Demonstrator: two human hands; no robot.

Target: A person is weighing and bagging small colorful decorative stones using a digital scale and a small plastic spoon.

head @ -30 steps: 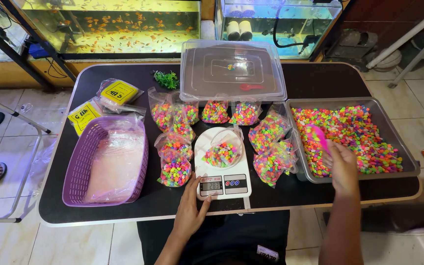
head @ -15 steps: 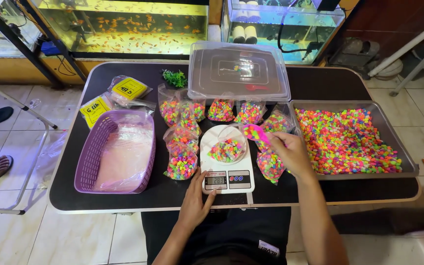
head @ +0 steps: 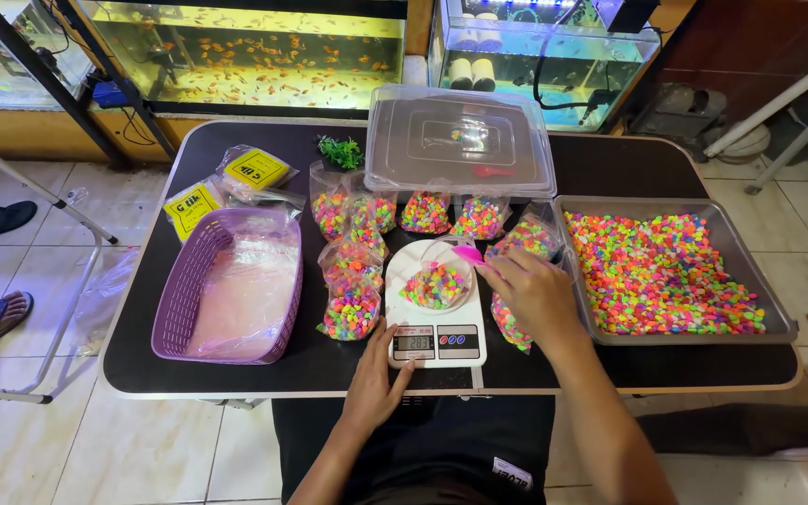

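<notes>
Two clear packets with square yellow labels lie at the desk's far left. Clear pebble bags (many-coloured) cluster mid-desk. The scale's small grey screen sits near.

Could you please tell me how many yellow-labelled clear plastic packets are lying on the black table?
2: one yellow-labelled clear plastic packet lies near the table's far left edge, the other sits just nearer, beside the purple plastic basket. More could be hidden under other things.
</notes>
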